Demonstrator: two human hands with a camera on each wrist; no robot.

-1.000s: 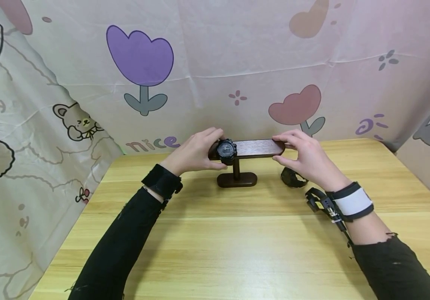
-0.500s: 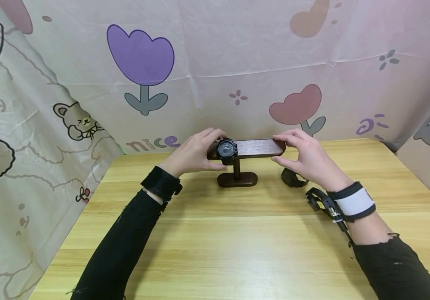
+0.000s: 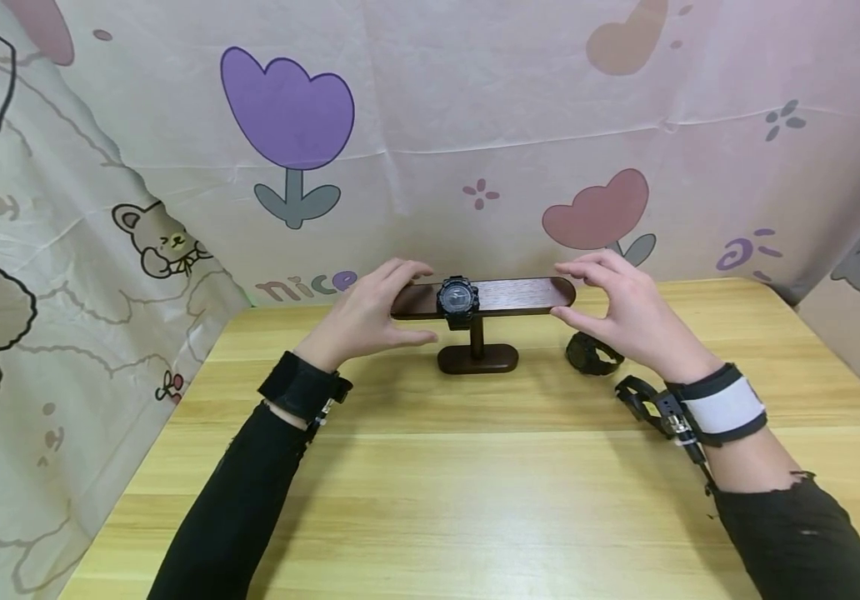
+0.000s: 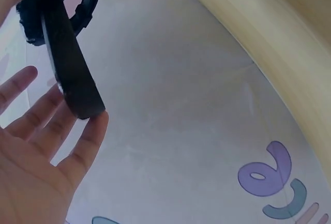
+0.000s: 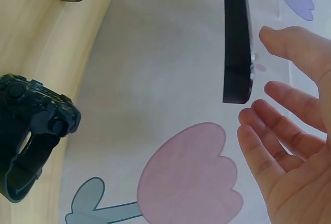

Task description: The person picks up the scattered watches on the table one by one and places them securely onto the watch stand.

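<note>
**Both hands off the watch stand, fingers loose at each end**

So here's where I'm at. The dark wooden watch stand (image 3: 484, 297) sits toward the far side of the table (image 3: 430, 467), its crossbar running left to right on a short post with an oval base. One black watch (image 3: 457, 300) is wrapped around the bar, just left of the post, face toward me.

My left hand (image 3: 372, 310) is at the left end of the bar, fingers straight-ish and spread, thumb underneath, holding nothing. From the left wrist view the fingertips (image 4: 95, 123) sit right by the bar's end (image 4: 72, 74); I can't tell whether one of them brushes it.

My right hand (image 3: 621, 306) mirrors that at the right end, fingers relaxed and apart, thumb low. In the right wrist view there's a clear gap between my fingers (image 5: 282, 125) and the end of the bar (image 5: 237, 43), so no contact there.

A second black watch (image 3: 592, 355) lies flat on the table, right of the stand's base and below my right hand, apart from it. It also shows up close in the right wrist view (image 5: 31, 131).

Behind it all hangs a cartoon-print cloth (image 3: 430, 125) with tulips.
</note>
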